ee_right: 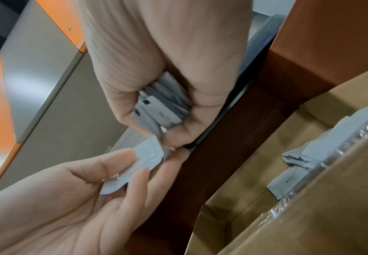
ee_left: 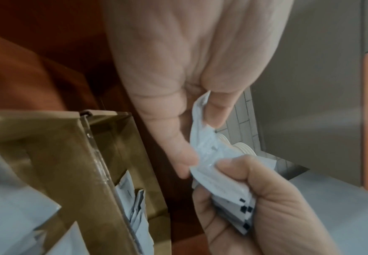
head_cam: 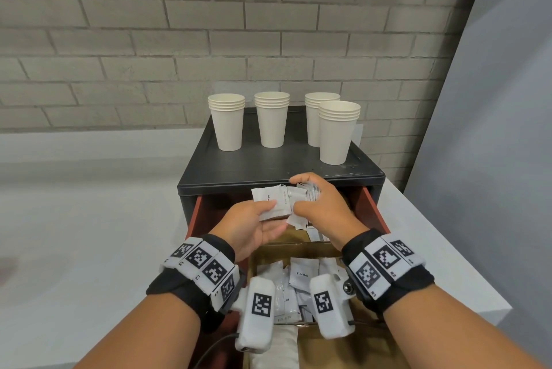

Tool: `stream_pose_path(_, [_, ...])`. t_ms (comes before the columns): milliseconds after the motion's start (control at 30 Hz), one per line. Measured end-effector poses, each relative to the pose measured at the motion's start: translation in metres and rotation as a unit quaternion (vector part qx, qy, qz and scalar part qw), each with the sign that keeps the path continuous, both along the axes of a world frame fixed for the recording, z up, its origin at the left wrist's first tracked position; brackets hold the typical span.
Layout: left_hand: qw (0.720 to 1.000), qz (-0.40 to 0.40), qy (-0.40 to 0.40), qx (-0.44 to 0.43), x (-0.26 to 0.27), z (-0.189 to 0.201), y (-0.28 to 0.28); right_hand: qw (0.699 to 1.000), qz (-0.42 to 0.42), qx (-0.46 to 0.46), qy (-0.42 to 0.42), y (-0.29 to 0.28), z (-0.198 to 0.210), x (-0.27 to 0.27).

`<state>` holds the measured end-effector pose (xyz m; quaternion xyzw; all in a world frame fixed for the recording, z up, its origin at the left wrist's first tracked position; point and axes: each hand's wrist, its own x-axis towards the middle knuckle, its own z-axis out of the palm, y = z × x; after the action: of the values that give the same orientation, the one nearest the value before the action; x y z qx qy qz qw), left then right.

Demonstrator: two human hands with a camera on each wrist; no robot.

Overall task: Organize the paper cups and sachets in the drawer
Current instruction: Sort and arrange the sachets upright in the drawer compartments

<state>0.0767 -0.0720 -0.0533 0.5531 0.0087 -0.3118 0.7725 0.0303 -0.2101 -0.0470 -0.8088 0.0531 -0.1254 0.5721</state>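
Note:
Several stacks of white paper cups (head_cam: 271,119) stand on the black cabinet top (head_cam: 268,164). Below it the red-brown drawer (head_cam: 377,210) is pulled out, with cardboard dividers (head_cam: 298,246) inside. Loose white sachets (head_cam: 303,274), one marked "Cream", lie in the near compartment. Above the drawer's back my right hand (head_cam: 301,195) grips a bundle of sachets (ee_right: 163,107). My left hand (head_cam: 268,211) pinches one white sachet (ee_left: 202,139) between thumb and fingers, right against the bundle. A few more sachets (ee_right: 298,160) lean in a cardboard compartment.
The cabinet sits on a white counter (head_cam: 89,213) against a grey brick wall (head_cam: 149,40). The counter's edge (head_cam: 466,288) runs close on the right, beside a grey panel. One cup stack (head_cam: 339,132) stands nearer the cabinet's front right.

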Motion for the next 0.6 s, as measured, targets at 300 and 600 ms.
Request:
stream_pose_path(300, [0.990,-0.002,-0.077,0.115,0.0026,-0.0018,0.0009,0.991,-0.058,0.118,0.032,-0.0085,-0.0002,0.0053])
stream_pose_path(600, [0.965,0.011,-0.135,0.225,0.0089,-0.0073,0.0052,0.994,-0.006,0.105,0.040,-0.0055,0.0020,0.0004])
